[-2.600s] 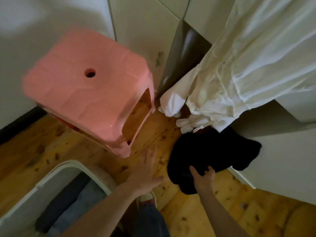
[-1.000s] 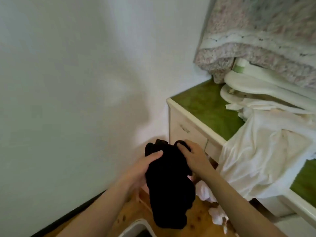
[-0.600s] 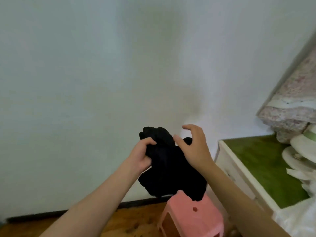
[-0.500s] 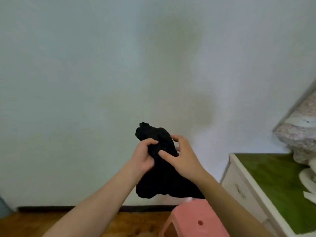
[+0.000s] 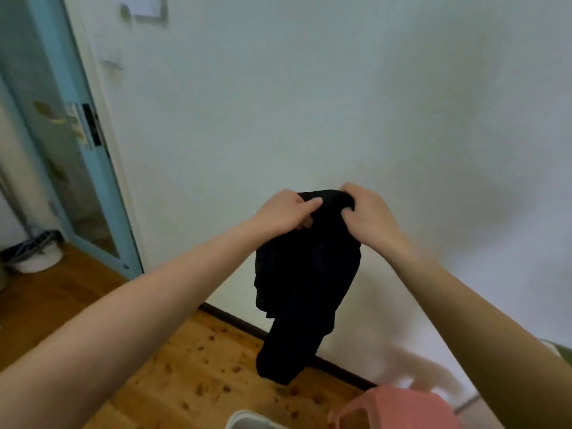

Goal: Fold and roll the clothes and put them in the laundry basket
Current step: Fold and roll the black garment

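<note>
A black garment [image 5: 305, 286] hangs in the air in front of the white wall, bunched at the top and trailing down toward the floor. My left hand [image 5: 283, 212] grips its upper left part with fingers curled into the cloth. Close beside it, my right hand [image 5: 366, 213] pinches the upper right part. The white rim of the laundry basket [image 5: 247, 421] shows at the bottom edge, below the garment.
A pink plastic stool [image 5: 399, 411] stands at the bottom right on the wooden floor [image 5: 173, 366]. A light blue door [image 5: 62, 150] is at the left, with a white object [image 5: 34, 258] at its foot. The white wall [image 5: 309, 103] fills the middle.
The view has swung left, so the door has come in and the green-topped cabinet has gone out. Both hands now hold the garment's top, and it hangs longer.
</note>
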Demonstrator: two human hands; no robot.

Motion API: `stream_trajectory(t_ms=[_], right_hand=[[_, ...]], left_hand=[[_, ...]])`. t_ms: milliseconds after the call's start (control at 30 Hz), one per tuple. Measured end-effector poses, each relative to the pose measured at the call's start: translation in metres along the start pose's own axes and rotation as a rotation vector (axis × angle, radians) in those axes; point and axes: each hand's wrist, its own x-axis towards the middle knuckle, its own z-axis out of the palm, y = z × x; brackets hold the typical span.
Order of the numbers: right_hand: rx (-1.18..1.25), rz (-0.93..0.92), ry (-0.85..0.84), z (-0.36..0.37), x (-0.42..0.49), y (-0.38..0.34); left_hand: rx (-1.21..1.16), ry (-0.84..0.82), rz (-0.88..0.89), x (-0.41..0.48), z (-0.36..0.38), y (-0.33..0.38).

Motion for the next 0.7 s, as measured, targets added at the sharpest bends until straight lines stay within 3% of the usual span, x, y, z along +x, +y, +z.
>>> stream_trajectory(t_ms=[67, 100, 167, 233, 300, 467, 567, 633, 700], right_hand=[[0.082, -0.048, -0.013, -0.001, 0.003, -0.008], [0.134, -0.059, -0.004, -0.002, 0.003, -0.014], [0.221, -0.083, 0.054, -0.006, 0.004, -0.027], [0.239, -0.112, 0.137, -0.012, 0.002, -0.037], [0.262, -0.075, 0.191, -0.019, 0.000, -0.036], [0.603, 0.113, -0.122, -0.030, -0.003, -0.011], [0.905, 0.145, -0.218, -0.040, -0.005, 0.010], [0.947, 0.127, -0.293, -0.048, -0.008, 0.027], [0.747, 0.076, -0.403, -0.058, -0.013, 0.046]], left_hand=[[0.150, 0.252, 0.222, 0.003, -0.023, -0.005], [0.158, 0.216, 0.332, 0.001, -0.031, -0.004], [0.151, -0.014, 0.413, 0.002, -0.036, -0.001], [0.168, -0.086, 0.389, 0.002, -0.035, 0.000], [0.174, -0.031, 0.353, 0.005, -0.034, -0.002], [0.002, -0.066, 0.136, 0.009, -0.032, -0.001], [-0.148, -0.447, -0.044, 0.003, -0.021, -0.018], [0.131, -0.787, -0.120, -0.005, -0.008, -0.035], [0.621, -0.988, -0.171, -0.011, 0.003, -0.050]])
